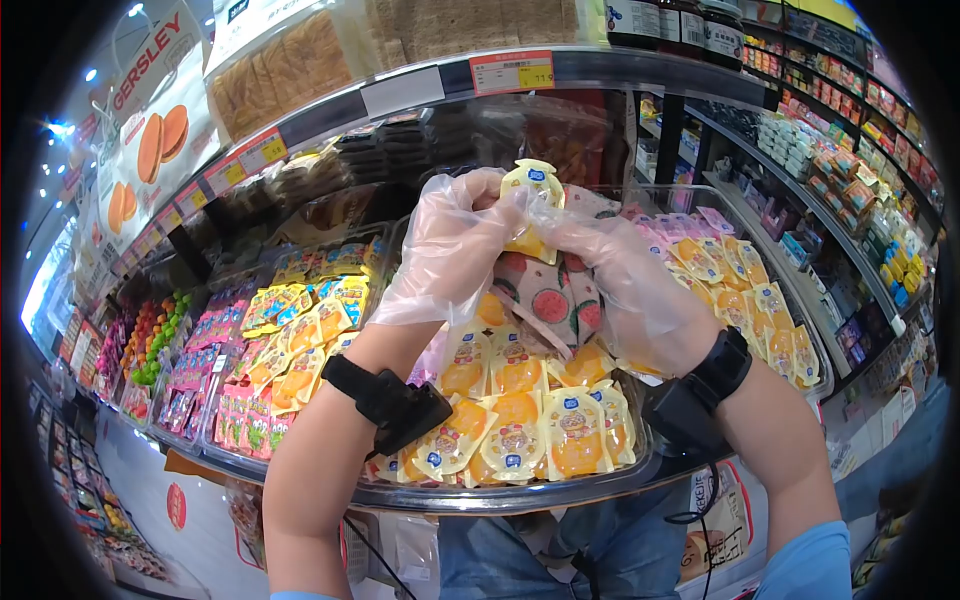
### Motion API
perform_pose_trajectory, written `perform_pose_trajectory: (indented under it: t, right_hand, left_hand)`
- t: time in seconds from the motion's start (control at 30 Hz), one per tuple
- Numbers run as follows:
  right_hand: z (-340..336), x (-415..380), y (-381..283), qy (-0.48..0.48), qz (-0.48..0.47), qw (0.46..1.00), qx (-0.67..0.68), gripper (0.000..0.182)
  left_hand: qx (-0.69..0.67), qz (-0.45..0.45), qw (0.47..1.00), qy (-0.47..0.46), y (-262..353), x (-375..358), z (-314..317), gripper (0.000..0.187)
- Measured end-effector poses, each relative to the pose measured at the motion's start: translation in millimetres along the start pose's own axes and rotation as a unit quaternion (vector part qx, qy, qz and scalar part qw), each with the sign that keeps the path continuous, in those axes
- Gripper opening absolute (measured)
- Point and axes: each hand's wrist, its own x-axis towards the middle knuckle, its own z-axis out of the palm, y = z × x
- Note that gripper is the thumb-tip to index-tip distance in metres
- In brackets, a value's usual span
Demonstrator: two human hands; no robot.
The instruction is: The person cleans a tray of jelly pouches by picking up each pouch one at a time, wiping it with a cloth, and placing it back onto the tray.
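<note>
Both my hands wear clear plastic gloves and meet above a display tray. My left hand [455, 240] is closed, pinching a small pale-yellow and orange snack packet [535, 180]. My right hand [625, 270] is closed too, with its fingertips at the packet's lower right side. A pink cloth with a watermelon print [548, 305] hangs under the packet and against my right hand, partly hidden by the fingers. Below lie rows of matching packets [515, 420] in a clear plastic tray [500, 495].
More packets fill the trays at right [770, 310] and left [305, 330]. Close above my hands runs a shelf edge with price tags [512, 72], holding bagged bread [285, 75] and dark jars [722, 35]. Stocked shelves [815, 150] stand at right.
</note>
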Motion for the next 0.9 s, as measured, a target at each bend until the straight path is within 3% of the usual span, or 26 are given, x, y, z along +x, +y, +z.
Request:
perform_pose_trajectory:
  t: [0.2, 0.3, 0.43, 0.53, 0.6, 0.73, 0.77, 0.83, 0.9]
  right_hand:
    - [2.1, -6.3, -4.3, -0.056, 0.023, 0.998, -0.022, 0.029]
    - [0.5, -2.1, 0.5, -0.029, -0.017, 0.998, -0.048, 0.029]
    - [-6.0, 0.9, -0.4, -0.041, -0.026, 0.995, -0.091, 0.029]
    - [-5.0, 1.4, 0.9, -0.005, -0.097, 0.992, -0.077, 0.024]
    - [-7.9, 3.0, 0.2, 0.051, -0.11, 0.991, -0.062, 0.03]
    - [-6.2, 1.2, -4.9, 0.079, -0.051, 0.995, 0.027, 0.035]
    - [-16.0, 3.8, -1.0, 0.064, -0.077, 0.995, 0.0, 0.036]
    - [-19.9, 4.7, 4.0, 0.048, -0.096, 0.994, -0.028, 0.037]
    - [-11.7, 2.1, 3.8, 0.092, -0.216, 0.933, -0.273, 0.037]
  left_hand:
    - [0.0, 0.092, 0.996, 0.022, -0.4, -0.8, 5.7, 0.025]
    - [0.011, 0.11, 0.993, 0.028, -1.6, -0.5, 5.9, 0.026]
    - [-0.047, 0.083, 0.995, -0.004, 10.2, -4.1, 2.4, 0.024]
    - [-0.022, 0.052, 0.997, 0.049, 17.1, -4.9, -0.6, 0.023]
    - [-0.05, 0.125, 0.987, 0.087, 12.9, 0.7, -3.2, 0.024]
    - [-0.217, 0.104, 0.968, 0.067, 8.2, 5.1, -3.8, 0.02]
    - [-0.211, 0.07, 0.975, 0.015, 9.9, 2.5, -9.9, 0.02]
    - [-0.19, 0.05, 0.981, 0.003, 23.7, -7.5, -0.8, 0.022]
    - [-0.15, 0.046, 0.987, -0.045, 25.9, -11.3, 0.7, 0.024]
